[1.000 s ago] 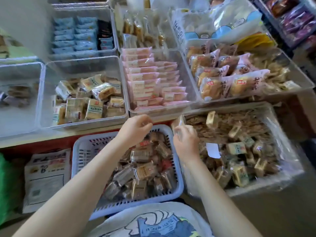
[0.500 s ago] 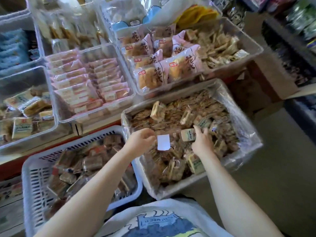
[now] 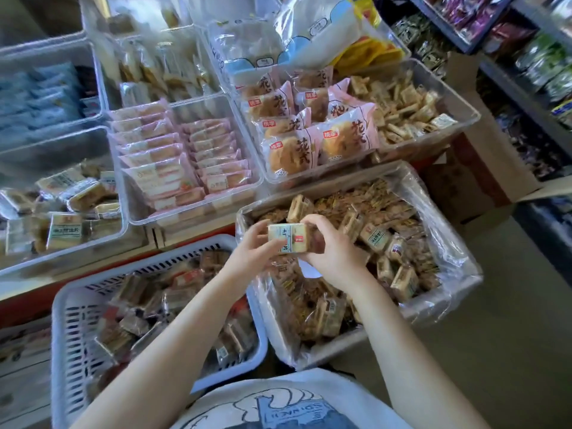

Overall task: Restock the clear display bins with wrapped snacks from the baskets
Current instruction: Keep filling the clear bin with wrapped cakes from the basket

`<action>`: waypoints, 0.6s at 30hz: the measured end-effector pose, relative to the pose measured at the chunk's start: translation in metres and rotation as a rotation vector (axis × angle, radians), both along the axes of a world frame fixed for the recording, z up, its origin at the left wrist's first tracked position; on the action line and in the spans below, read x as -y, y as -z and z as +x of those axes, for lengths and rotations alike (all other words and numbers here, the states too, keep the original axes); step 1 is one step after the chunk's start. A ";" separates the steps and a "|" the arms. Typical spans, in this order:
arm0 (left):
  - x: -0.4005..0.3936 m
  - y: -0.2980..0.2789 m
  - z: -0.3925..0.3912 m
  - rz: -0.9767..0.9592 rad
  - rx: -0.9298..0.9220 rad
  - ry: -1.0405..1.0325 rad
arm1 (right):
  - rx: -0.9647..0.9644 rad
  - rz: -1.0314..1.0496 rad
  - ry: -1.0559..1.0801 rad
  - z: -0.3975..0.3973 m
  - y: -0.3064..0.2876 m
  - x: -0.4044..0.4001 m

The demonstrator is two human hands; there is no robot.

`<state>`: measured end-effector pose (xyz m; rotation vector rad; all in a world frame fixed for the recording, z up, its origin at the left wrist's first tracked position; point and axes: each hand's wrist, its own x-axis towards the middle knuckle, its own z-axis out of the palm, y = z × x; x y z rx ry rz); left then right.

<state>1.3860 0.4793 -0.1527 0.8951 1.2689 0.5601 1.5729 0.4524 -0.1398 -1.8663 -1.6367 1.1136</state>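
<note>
Wrapped beige snack packets (image 3: 289, 238), a small stack, sit pinched between left hand (image 3: 253, 253) and right hand (image 3: 332, 253), both grips curled tight, above the plastic-lined basket (image 3: 445, 264).

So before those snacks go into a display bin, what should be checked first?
1. Stack held by both hands, left hand and right hand: ok.
2. Packets in the stack squared up: cannot tell.
3. Matching bin has room: ok.
4. Path over the white basket is free: ok.
5. Lined box has more of these packets: ok.
</note>
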 end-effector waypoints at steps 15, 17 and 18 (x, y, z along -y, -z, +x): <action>-0.008 -0.016 -0.338 -0.004 0.110 -0.722 | -0.013 0.046 -0.248 -0.333 -0.004 -0.086; -0.020 -0.020 -0.374 0.066 0.059 -0.740 | 0.134 0.124 -0.262 -0.371 0.012 -0.108; -0.029 -0.023 -0.388 0.105 0.017 -0.750 | 0.237 0.156 -0.275 -0.387 0.021 -0.119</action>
